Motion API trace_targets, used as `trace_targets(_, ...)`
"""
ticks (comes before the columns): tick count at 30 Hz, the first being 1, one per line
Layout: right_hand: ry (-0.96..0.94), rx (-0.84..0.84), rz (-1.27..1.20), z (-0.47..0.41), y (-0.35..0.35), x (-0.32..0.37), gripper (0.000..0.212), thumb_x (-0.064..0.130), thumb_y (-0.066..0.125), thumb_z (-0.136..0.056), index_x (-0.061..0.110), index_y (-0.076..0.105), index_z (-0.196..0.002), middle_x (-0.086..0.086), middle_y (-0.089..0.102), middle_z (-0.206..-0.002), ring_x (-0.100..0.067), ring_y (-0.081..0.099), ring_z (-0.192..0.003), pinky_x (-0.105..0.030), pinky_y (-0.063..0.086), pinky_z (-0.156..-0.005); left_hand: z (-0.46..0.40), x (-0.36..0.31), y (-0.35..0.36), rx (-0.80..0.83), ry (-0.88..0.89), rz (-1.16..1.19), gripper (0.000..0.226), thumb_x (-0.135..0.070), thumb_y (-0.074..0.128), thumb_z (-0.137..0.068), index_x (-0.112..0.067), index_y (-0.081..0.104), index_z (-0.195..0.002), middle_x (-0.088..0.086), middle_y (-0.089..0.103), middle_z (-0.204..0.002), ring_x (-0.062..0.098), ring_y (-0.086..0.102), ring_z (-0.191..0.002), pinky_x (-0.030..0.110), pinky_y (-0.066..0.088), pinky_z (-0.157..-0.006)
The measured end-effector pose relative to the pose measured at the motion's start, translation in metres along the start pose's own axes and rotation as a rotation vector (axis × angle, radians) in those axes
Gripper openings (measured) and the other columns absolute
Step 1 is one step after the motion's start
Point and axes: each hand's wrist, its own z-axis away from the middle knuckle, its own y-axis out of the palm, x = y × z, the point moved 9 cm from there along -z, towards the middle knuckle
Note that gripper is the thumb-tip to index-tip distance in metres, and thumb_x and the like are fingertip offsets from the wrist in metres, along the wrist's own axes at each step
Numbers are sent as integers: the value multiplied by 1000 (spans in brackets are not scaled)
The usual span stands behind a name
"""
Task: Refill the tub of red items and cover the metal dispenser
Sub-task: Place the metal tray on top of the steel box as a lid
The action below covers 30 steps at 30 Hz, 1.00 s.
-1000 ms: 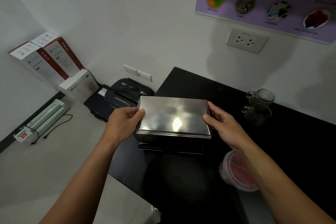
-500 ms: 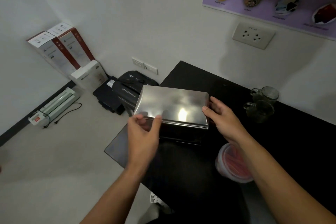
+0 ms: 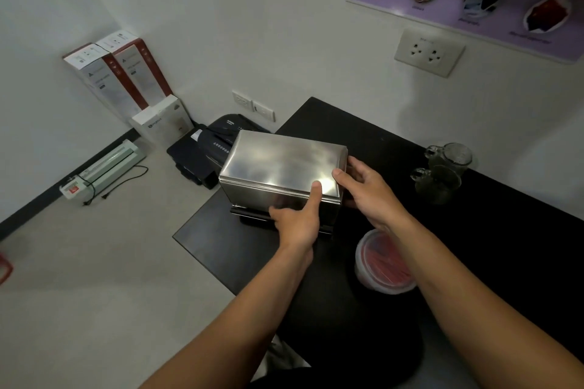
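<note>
A shiny metal dispenser [image 3: 271, 199] stands near the left end of the black table [image 3: 395, 151], with its flat metal lid [image 3: 281, 164] sitting on top. My left hand [image 3: 297, 218] rests against the dispenser's front face, thumb up on the lid's near edge. At the lid's right end, my right hand [image 3: 369, 193] touches it with spread fingers. A clear plastic tub of red items [image 3: 384, 265], closed with a clear lid, stands on the table below my right forearm.
Two glass jars [image 3: 442, 170] stand at the back right of the table. On the floor to the left are a black shredder [image 3: 221, 142], white-and-red boxes [image 3: 120, 76] and a white laminator [image 3: 104, 167]. A wall socket [image 3: 426, 52] is above the table.
My left hand has moved from the lid's left end round to the dispenser's front face. The right hand has stayed at the right end. The camera has shifted slightly.
</note>
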Motion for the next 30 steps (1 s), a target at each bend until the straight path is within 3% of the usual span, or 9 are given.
trace_targets(6, 2, 10, 36, -2, -3, -6, 36, 38, 69, -96, 68, 62, -113, 21, 73, -126, -6, 70, -118, -45, 54, -108, -6, 3, 7, -43, 51, -23, 100, -54, 81, -87, -27, 18, -160, 14, 47, -157, 33, 54, -140, 51, 48, -117)
trace_targets(11, 3, 21, 45, -4, -3, -8, 55, 43, 70, -92, 43, 55, -144, 16, 72, -131, -6, 70, -119, -43, 55, -106, -9, 0, 8, -14, 75, -46, 95, -48, 77, -93, -17, 18, -160, 14, 47, -158, 33, 52, -143, 51, 45, -120)
trace_targets(14, -8, 8, 96, -4, -4, -6, 54, 39, 70, -95, 38, 55, -146, 21, 72, -128, 5, 69, -113, -24, 58, -95, -10, -2, -1, -26, 83, -66, 91, -48, 79, -91, -16, 25, -157, 11, 53, -152, 31, 58, -136, 50, 49, -117)
trace_targets(16, -54, -61, 184, -2, -7, 2, 59, 36, 72, -95, 28, 51, -150, 41, 68, -118, 22, 62, -106, -4, 49, -83, -12, -6, -15, -43, 102, -61, 84, -47, 80, -91, -17, 32, -153, 8, 58, -147, 28, 61, -131, 50, 50, -115)
trace_targets(17, -81, -113, 240, -1, -9, 7, 65, 38, 73, -94, 25, 47, -153, 43, 62, -124, 23, 56, -112, -2, 42, -88, -14, -10, -25, -55, 118, -55, 79, -47, 79, -91, -16, 36, -150, 7, 60, -143, 27, 63, -128, 50, 50, -115)
trace_targets(20, -175, -215, 451, 3, -5, 24, 76, 51, 70, -91, 28, 40, -157, 9, 36, -164, -6, 33, -147, -19, 26, -107, -24, -31, -62, -96, 190, -15, 69, -46, 76, -94, -13, 43, -145, 8, 65, -137, 27, 67, -125, 51, 51, -114)
trace_targets(23, -305, -185, 569, 4, 23, 49, 70, 50, 68, -92, 26, 46, -153, 0, 28, -170, -17, 22, -157, -29, 23, -117, -37, -59, -102, -161, 268, -14, 75, -47, 69, -99, -11, 39, -157, 5, 61, -146, 21, 65, -125, 43, 50, -114)
trace_targets(26, -355, -106, 692, -3, 63, 64, 64, 47, 67, -95, 22, 49, -151, -4, 27, -170, -24, 16, -159, -38, 19, -122, -52, -88, -128, -168, 356, -141, 66, -47, 60, -105, -12, 41, -158, 1, 59, -141, -3, 61, -101, 21, 47, -90)
trace_targets(30, -343, 25, 879, -27, 114, 68, 62, 52, 56, -100, 22, 45, -154, -6, 26, -171, -33, 12, -160, -47, 15, -125, -71, -110, -136, -34, 388, -333, 36, -48, 49, -109, -25, 74, -120, -13, 74, -101, -20, 67, -78, 12, 46, -70)
